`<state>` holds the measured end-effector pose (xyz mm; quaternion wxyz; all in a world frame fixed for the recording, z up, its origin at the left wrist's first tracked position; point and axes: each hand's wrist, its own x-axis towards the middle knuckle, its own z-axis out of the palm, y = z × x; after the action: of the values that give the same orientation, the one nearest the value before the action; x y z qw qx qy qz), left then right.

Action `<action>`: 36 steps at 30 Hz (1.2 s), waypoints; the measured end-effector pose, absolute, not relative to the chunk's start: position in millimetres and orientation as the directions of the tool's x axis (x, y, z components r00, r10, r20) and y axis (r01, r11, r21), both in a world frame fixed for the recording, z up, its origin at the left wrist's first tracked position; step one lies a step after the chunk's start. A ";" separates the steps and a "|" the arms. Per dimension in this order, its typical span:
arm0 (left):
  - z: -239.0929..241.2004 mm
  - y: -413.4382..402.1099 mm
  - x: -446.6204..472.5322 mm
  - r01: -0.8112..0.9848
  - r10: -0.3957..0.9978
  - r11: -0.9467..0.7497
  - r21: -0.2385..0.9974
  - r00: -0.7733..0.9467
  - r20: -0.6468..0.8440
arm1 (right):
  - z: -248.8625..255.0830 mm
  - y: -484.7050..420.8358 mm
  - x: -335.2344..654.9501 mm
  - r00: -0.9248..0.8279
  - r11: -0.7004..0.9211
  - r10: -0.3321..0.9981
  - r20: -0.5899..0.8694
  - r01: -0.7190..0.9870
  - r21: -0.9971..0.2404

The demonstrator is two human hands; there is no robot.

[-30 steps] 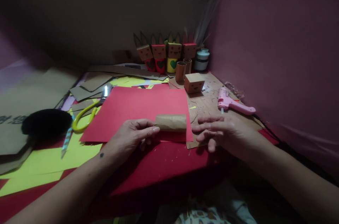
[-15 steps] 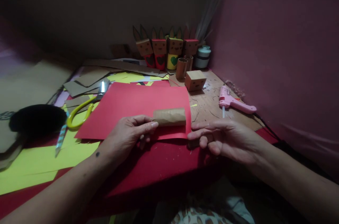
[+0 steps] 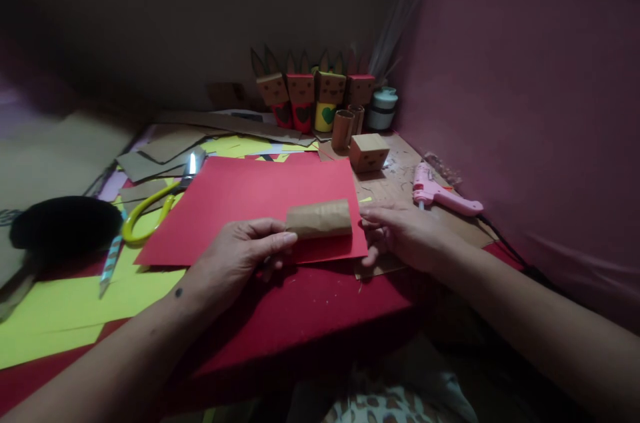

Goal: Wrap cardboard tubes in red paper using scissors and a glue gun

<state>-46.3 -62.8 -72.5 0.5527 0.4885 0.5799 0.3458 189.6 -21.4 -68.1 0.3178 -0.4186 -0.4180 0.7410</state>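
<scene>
A brown cardboard tube [image 3: 320, 218] lies sideways near the lower right edge of a red paper sheet [image 3: 265, 186]. My left hand [image 3: 257, 246] is closed on the tube's left end, thumb on top; its lower fingers are partly hidden at the sheet's front edge. At the sheet's right edge is my right hand [image 3: 395, 233], fingers apart and slightly curled, fingertips close to the paper and the tube's right end. Whether they touch the paper is hard to see. Under that hand, a piece of cardboard [image 3: 383, 268] shows.
Yellow-handled scissors [image 3: 150, 210], a striped pencil [image 3: 111, 263] and a dark oval object [image 3: 65, 230] lie left. A cardboard box with a drawn face [image 3: 369, 153], upright tubes [image 3: 343, 130] and several eared figures [image 3: 301, 93] stand behind. A pink glue gun [image 3: 445, 195] lies right.
My right hand has moved up and inward along the sheet's right edge. The sheet's front right corner, curled up before, now lies flatter. My left hand keeps its hold on the tube.
</scene>
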 end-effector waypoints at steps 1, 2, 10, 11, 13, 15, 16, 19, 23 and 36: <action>-71.7 -63.6 -44.8 0.202 0.949 0.282 0.938 0.084 -0.304 | -68.5 -19.5 188.5 -0.455 -0.460 0.815 -0.358 -0.132 -0.878; -70.5 -64.4 -43.0 0.220 0.950 0.281 0.934 0.079 -0.304 | -68.6 -18.2 187.7 -0.467 -0.491 0.800 -0.377 -0.148 -0.859; -61.0 -67.4 -35.5 0.369 0.948 0.276 0.888 0.047 -0.314 | -67.0 -18.4 186.8 -0.486 -0.579 0.759 -0.433 -0.201 -0.790; -61.1 -67.5 -35.5 0.380 0.945 0.284 0.881 0.045 -0.324 | -67.2 -18.5 186.9 -0.486 -0.575 0.761 -0.429 -0.200 -0.794; -61.7 -67.3 -35.5 0.395 0.939 0.302 0.868 0.036 -0.343 | -67.9 -18.2 187.0 -0.490 -0.569 0.763 -0.422 -0.199 -0.798; -61.9 -66.7 -35.2 0.420 0.940 0.295 0.858 0.033 -0.339 | -68.6 -17.5 187.3 -0.493 -0.571 0.761 -0.422 -0.200 -0.796; -61.9 -66.4 -35.0 0.435 0.944 0.280 0.856 0.036 -0.327 | -68.8 -17.1 187.4 -0.496 -0.574 0.759 -0.422 -0.203 -0.793; -61.1 -66.2 -34.2 0.467 0.958 0.228 0.854 0.050 -0.283 | -69.2 -16.4 187.9 -0.505 -0.582 0.756 -0.417 -0.226 -0.781; -60.3 -67.8 -33.5 0.489 0.957 0.239 0.839 0.029 -0.290 | -69.4 -16.5 187.8 -0.485 -0.575 0.771 -0.412 -0.255 -0.777; -56.9 -71.7 -29.0 0.496 0.966 0.217 0.841 0.015 -0.258 | -67.3 -16.8 184.9 -0.471 -0.592 0.773 -0.425 -0.293 -0.751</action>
<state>-29.0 -71.7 -56.9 0.4347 0.5642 0.6477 0.2706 184.9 -16.8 -67.3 0.3327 -0.3920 -0.3058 0.8013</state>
